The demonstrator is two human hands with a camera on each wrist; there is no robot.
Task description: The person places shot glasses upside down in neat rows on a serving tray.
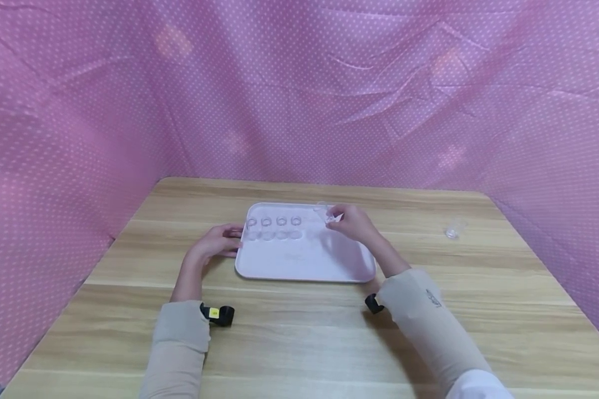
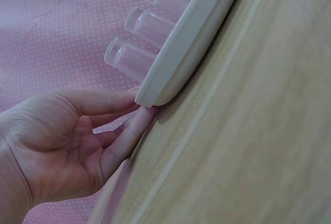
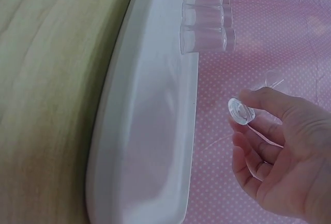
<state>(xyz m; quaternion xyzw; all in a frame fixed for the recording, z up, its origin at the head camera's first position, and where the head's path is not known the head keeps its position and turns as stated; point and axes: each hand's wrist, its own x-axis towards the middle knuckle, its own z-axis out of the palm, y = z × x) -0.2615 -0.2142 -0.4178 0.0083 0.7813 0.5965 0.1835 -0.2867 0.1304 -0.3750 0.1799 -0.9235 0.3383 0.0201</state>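
A white rectangular tray [image 1: 299, 269] lies on the wooden table. Several small clear shot glasses [image 1: 282, 228] stand on it in a row, toward its far left. My left hand [image 1: 221, 241] is at the tray's left end; in the left wrist view its thumb and fingers pinch the rim at the corner. Above the far right part of the tray, my right hand [image 1: 353, 223] pinches another clear shot glass [image 3: 241, 111] between thumb and fingertips. That glass's thick round base faces the tray in the right wrist view, and its upper part is partly hidden behind the fingers.
One more clear glass [image 1: 451, 230] is on the table, well right of the tray. Pink dotted cloth [image 1: 299, 100] hangs behind the table and along both sides. The wooden tabletop [image 1: 289, 332] extends around the tray.
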